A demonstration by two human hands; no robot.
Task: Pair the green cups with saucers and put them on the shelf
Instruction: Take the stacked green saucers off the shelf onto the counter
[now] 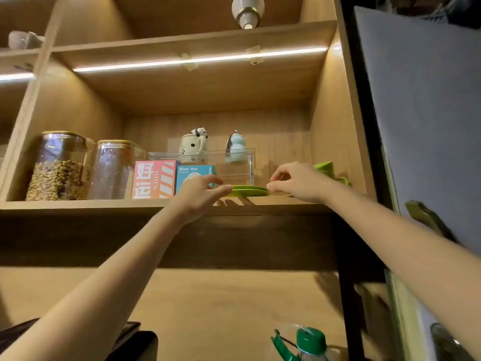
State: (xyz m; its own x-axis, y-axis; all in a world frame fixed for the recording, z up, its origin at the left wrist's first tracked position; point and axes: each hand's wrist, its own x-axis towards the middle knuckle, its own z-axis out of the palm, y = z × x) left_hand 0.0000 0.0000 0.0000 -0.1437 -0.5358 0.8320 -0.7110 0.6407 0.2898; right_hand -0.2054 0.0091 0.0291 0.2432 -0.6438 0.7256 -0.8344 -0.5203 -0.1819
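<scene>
A green saucer (249,190) lies flat near the front edge of the wooden shelf (104,204). My left hand (200,195) touches its left rim with the fingers stretched out. My right hand (296,182) pinches its right rim between thumb and fingertips. Behind my right hand, at the shelf's right end, stands a green cup (328,170) on another green saucer; my hand hides much of it.
Two glass jars (61,166) stand at the shelf's left, then a pink box (153,179) and a blue box (195,175). A clear plastic case (234,165) with two figurines sits behind the saucer. A green-capped bottle (309,342) stands below.
</scene>
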